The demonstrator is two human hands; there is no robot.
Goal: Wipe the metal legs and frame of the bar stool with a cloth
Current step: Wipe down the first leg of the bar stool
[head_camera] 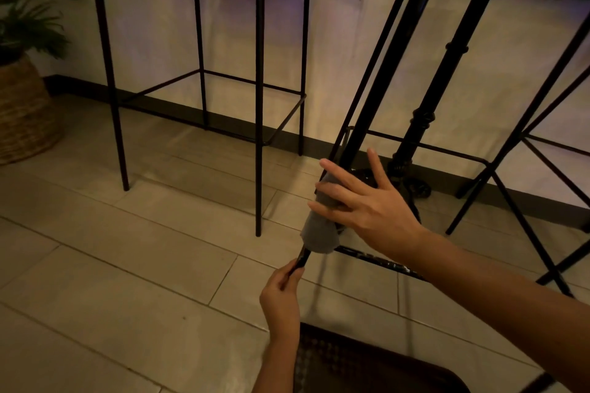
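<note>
A black metal bar stool is tipped toward me, one thin leg (pixel 376 80) slanting down to the lower middle. A grey cloth (pixel 319 233) is wrapped round that leg. My right hand (pixel 364 204) lies over the cloth with straight, spread fingers and presses it on the leg. Just below the cloth, my left hand (pixel 282 292) grips the leg's lower end, fingers curled round it. The stool's footrest bar (pixel 380 262) runs right from under the cloth, behind my right forearm. Its dark seat (pixel 367 364) shows at the bottom edge.
Another black stool (pixel 258 105) stands upright to the left on the tiled floor. An ornate table pedestal (pixel 415 137) rises behind my right hand. A third stool's legs (pixel 523 217) cross at the right. A wicker basket (pixel 22 112) with a plant stands far left by the wall.
</note>
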